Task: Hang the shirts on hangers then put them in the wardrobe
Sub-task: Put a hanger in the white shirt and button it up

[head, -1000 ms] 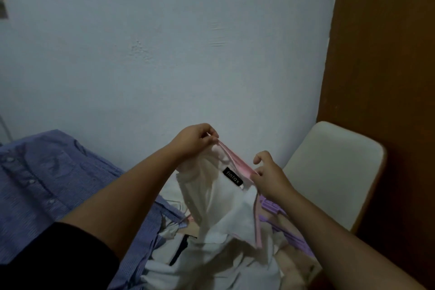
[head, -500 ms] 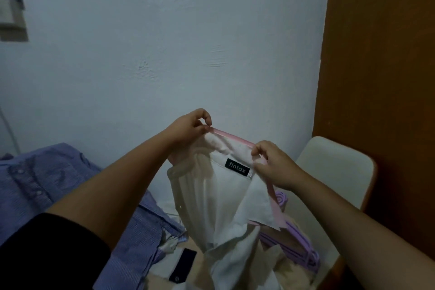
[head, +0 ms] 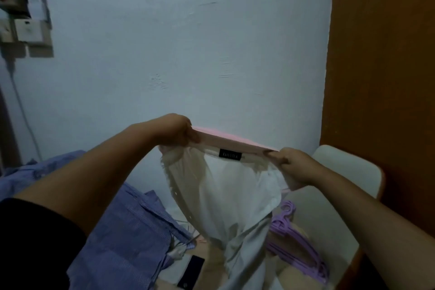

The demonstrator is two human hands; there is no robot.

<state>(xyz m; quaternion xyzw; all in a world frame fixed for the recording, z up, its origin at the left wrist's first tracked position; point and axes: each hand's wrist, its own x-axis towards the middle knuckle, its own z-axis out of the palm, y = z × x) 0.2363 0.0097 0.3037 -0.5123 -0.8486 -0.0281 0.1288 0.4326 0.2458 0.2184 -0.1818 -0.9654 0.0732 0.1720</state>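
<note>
White shirt (head: pixel 226 195) between both hands

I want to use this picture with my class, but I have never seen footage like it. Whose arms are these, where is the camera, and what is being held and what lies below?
No machine here: the arms belong to a person wearing a wide-angle camera on the head, so you look forward and down along their own arms. The left hand and right hand each grip one end of the pink collar of a white shirt, stretched between them, with the shirt hanging below. A black label sits inside the collar. Below, to the left, lies a blue shirt; to the right, purple hangers lie on a pale chair. Behind is a wall, with a brown wooden panel on the right.
</note>
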